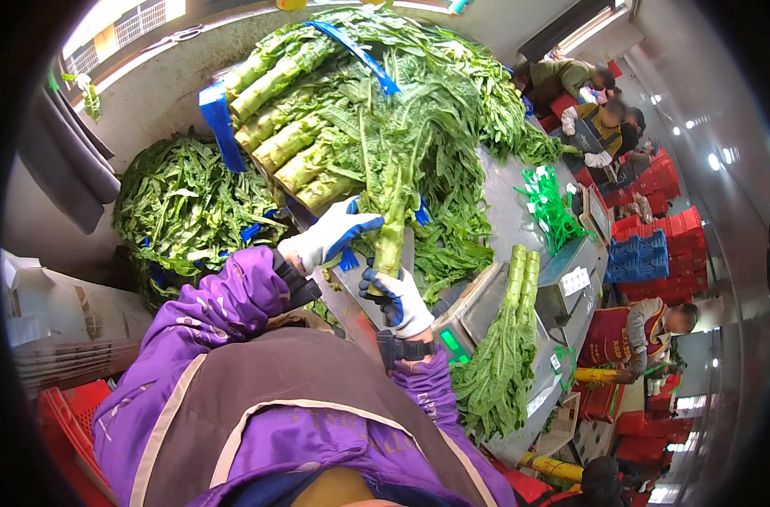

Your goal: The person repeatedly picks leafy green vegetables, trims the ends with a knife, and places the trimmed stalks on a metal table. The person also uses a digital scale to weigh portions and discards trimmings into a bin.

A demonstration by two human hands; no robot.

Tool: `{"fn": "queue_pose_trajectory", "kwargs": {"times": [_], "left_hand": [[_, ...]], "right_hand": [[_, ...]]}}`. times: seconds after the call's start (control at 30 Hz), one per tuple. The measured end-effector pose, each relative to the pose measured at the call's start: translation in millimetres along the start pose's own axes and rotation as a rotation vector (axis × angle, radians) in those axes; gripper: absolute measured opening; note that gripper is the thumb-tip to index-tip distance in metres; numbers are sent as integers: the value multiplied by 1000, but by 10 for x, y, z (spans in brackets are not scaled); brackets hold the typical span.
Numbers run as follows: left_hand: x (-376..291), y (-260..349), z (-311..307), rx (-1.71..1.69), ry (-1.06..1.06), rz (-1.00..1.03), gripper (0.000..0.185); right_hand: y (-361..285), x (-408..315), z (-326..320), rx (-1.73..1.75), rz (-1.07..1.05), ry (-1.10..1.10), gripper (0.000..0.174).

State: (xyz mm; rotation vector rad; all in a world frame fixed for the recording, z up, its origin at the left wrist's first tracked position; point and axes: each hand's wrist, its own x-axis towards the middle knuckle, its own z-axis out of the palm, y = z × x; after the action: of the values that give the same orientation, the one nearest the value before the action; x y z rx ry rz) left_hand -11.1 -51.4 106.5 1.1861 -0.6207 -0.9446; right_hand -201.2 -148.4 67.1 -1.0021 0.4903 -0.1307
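Observation:
A stalk of celtuce (pixel 392 244) is held upright in front of me, its leafy top against the pile behind. My right hand (pixel 399 296), in a white and blue work glove, is closed around the stalk's bare lower end. My left hand (pixel 334 233), gloved the same way, reaches to the stalk's left side; its fingertips meet the stem, but whether they grip is unclear. Behind lies a big heap of celtuce (pixel 290 149), with cut stems facing left and blue tape (pixel 353 51) across it. Two trimmed celtuce stalks (pixel 521 295) lie by a scale (pixel 473 310) on the right.
Loose leaves (pixel 195 203) are heaped at the left. Green ties with tags (pixel 546 209) lie on the metal table (pixel 508 196). A box-shaped machine (pixel 565 272) stands beyond the scale. Several people work at the right among red crates (pixel 670 253). Scissors (pixel 176 37) rest on the sill.

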Motion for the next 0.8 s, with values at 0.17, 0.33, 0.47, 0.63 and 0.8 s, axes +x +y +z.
{"fn": "queue_pose_trajectory", "kwargs": {"times": [0.17, 0.33, 0.47, 0.63, 0.8], "left_hand": [[104, -225, 68, -279, 169, -110, 23], [242, -212, 89, -457, 180, 30, 31], [326, -72, 106, -304, 292, 50, 22], [8, -73, 232, -363, 442, 105, 18], [-87, -180, 268, -367, 439, 176, 22]], "right_hand": [[38, -73, -31, 66, -11, 42, 43], [0, -174, 134, 111, 0, 66, 45], [-72, -226, 250, 212, 43, 44, 47], [-165, -288, 260, 399, 31, -48, 52], [-119, -291, 238, 402, 52, -27, 49]]}}
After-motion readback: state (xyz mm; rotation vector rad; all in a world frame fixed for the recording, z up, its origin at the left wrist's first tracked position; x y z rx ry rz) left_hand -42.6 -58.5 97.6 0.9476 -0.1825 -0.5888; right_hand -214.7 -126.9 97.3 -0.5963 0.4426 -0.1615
